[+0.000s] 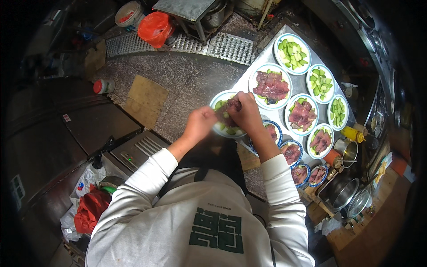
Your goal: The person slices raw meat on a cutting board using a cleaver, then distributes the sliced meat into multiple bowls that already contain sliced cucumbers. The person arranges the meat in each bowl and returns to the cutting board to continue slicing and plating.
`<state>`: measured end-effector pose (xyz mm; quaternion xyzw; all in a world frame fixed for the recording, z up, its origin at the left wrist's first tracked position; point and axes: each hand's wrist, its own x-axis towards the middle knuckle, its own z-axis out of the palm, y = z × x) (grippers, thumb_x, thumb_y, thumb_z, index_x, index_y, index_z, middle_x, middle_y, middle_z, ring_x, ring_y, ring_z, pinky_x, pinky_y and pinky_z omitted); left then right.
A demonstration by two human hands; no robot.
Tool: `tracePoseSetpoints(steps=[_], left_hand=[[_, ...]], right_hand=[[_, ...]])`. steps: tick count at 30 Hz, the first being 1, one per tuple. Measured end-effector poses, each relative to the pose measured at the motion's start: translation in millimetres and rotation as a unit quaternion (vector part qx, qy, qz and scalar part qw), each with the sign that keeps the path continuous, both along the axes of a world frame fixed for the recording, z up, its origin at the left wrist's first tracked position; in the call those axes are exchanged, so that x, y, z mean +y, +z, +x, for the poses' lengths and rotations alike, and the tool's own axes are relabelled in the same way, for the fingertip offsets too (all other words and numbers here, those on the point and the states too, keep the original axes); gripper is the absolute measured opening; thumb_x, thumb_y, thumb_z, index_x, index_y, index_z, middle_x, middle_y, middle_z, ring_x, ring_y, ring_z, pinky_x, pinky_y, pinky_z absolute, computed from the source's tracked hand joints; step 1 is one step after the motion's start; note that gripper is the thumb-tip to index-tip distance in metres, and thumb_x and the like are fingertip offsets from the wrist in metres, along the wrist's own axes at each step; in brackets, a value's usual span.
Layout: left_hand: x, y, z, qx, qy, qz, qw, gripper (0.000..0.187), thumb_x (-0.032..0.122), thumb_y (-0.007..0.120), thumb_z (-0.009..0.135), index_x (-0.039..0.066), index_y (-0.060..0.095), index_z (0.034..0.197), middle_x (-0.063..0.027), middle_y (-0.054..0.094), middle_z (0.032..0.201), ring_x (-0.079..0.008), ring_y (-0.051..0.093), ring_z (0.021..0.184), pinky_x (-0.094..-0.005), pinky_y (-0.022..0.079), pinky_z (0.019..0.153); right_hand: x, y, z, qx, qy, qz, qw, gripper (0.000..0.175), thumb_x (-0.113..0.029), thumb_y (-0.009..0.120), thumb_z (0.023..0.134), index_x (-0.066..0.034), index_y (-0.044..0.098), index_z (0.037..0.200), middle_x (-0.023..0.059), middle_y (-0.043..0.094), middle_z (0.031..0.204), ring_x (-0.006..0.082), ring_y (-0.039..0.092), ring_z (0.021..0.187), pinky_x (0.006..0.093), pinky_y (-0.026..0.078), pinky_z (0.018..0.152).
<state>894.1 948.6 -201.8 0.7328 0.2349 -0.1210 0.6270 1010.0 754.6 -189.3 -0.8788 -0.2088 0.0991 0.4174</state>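
My left hand (201, 121), slightly blurred, pinches the edge of a thin dark-red meat slice (221, 115). In my right hand (246, 111) is a bunched clump of the same meat (234, 104). Both hands are over a white plate (215, 100) of green vegetable slices (230, 131), at the near-left edge of a metal table (238, 83). Just beyond my right hand, meat slices (272, 85) cover the greens on another plate (252, 91). My right forearm partly hides a blue-rimmed dish (279, 128) with meat in it.
Several more plates of meat over greens (302, 115) and of greens alone (293, 53) crowd the table. To the right are a yellow squeeze bottle (353, 134), a metal pot (347, 150) and a steel bowl (345, 193). Cardboard (146, 100) lies on the floor at left.
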Motion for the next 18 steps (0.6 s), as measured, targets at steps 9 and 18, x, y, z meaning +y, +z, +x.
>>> tracePoseSetpoints(steps=[9, 18], left_hand=[[11.4, 2.5, -4.6, 0.057, 0.061, -0.18, 0.98, 0.006, 0.006, 0.079, 0.102, 0.003, 0.081, 0.107, 0.0034, 0.067, 0.085, -0.0077, 0.067, 0.086, -0.0242, 0.055, 0.082], [-1.2, 4.0, 13.0, 0.081, 0.055, -0.218, 0.971, 0.02, 0.0, 0.069, 0.107, -0.002, 0.075, 0.126, -0.008, 0.077, 0.12, -0.0143, 0.071, 0.11, -0.0285, 0.056, 0.101]], right_hand=[[-22.4, 24.9, 15.6, 0.066, -0.023, 0.066, 0.995, 0.019, -0.003, 0.079, 0.086, -0.0013, 0.062, 0.094, 0.0167, 0.068, 0.09, 0.0345, 0.068, 0.086, 0.0429, 0.056, 0.08], [-0.2, 23.2, -40.2, 0.394, -0.112, 0.284, 0.867, 0.019, 0.007, 0.069, 0.103, -0.0049, 0.055, 0.109, 0.0054, 0.073, 0.104, 0.013, 0.071, 0.093, 0.028, 0.058, 0.079]])
